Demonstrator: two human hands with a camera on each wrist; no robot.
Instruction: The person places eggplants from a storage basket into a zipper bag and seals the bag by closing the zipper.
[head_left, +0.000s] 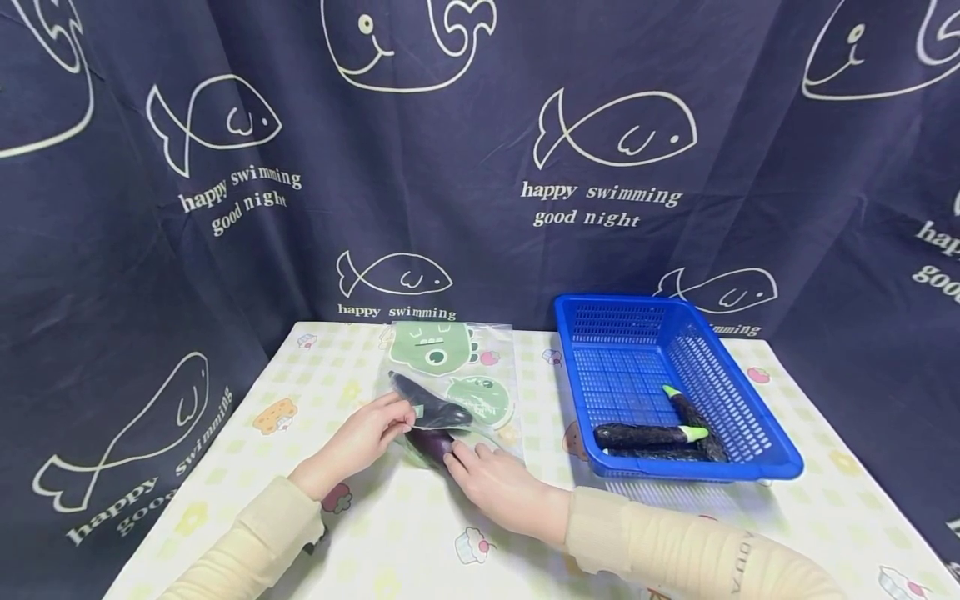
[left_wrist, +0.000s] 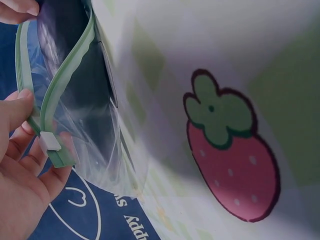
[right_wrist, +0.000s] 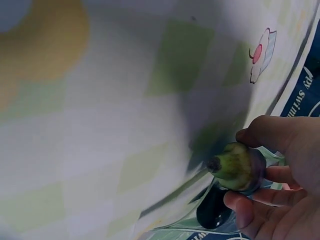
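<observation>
A clear zip bag (head_left: 502,354) with green cartoon prints lies on the table, a dark purple eggplant (head_left: 433,406) inside it. My left hand (head_left: 375,429) pinches the bag's mouth; in the left wrist view its fingers grip the green zip strip (left_wrist: 72,80) beside the white slider (left_wrist: 50,141). My right hand (head_left: 501,490) holds a second eggplant (head_left: 430,447) by its stem end. That green-brown stem (right_wrist: 232,167) points out between thumb and fingers in the right wrist view. The second eggplant's far end reaches in at the bag's parted mouth.
On the right stands a blue plastic basket (head_left: 573,392) holding several long dark vegetables (head_left: 645,435) with bright green ends. A patterned cloth (head_left: 420,542) covers the table. Behind it hangs a dark blue curtain (head_left: 480,167) with fish drawings.
</observation>
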